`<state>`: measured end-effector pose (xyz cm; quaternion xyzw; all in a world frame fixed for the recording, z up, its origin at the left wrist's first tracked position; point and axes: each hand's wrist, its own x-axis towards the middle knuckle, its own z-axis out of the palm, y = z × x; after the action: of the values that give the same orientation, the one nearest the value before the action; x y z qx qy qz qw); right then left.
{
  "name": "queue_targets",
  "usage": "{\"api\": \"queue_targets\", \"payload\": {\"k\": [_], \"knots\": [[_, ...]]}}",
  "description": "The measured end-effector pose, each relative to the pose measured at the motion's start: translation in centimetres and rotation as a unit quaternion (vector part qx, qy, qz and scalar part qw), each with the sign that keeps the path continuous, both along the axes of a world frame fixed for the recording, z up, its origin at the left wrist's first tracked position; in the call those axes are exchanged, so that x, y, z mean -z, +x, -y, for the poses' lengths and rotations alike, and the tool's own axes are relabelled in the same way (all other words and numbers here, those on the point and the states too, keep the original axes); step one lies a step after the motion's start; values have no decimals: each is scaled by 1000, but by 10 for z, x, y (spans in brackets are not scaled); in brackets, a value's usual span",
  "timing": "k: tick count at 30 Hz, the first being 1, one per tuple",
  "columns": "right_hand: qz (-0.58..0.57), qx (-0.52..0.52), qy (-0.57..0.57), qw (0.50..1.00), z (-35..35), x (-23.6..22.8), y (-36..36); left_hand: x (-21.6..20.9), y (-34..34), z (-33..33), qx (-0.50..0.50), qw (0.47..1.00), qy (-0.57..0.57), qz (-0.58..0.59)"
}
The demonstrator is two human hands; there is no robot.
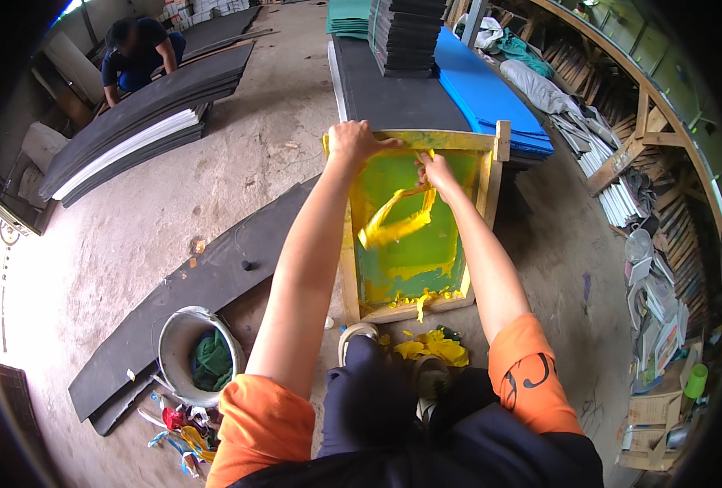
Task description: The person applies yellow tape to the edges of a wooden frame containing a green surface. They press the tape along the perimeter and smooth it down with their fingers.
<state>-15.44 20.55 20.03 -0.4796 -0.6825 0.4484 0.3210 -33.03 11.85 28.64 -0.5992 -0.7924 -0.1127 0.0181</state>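
Note:
A wooden-framed printing screen (349,281) stands tilted before me, its green mesh smeared with yellow. My left hand (354,143) grips the frame's upper left corner, thumb stretched along the top bar. Close to the upper right part of the mesh, my right hand (436,171) is closed on a limp yellow strip of peeled film (400,229), which loops down in front of the mesh. Yellow scraps cling along the bottom bar. More yellow peelings (436,348) lie on the floor by my feet.
A bucket (168,346) with dark green cloth stands at lower left, beside coloured scraps (183,435). Black sheets (174,305) lie on the floor behind it. Black and blue sheet stacks (487,89) rise beyond the screen. Another person (137,53) crouches at far left.

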Motion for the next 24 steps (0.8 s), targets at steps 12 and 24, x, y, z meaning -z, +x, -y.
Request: {"api": "queue_targets", "payload": {"k": [12,24], "knots": [[170,77,99,977,21,-20,-14,-1,3,10,-5,1000,11,-9],[149,42,163,974,27,-21,-8,2,1,-12,50,997,44,-30]]}}
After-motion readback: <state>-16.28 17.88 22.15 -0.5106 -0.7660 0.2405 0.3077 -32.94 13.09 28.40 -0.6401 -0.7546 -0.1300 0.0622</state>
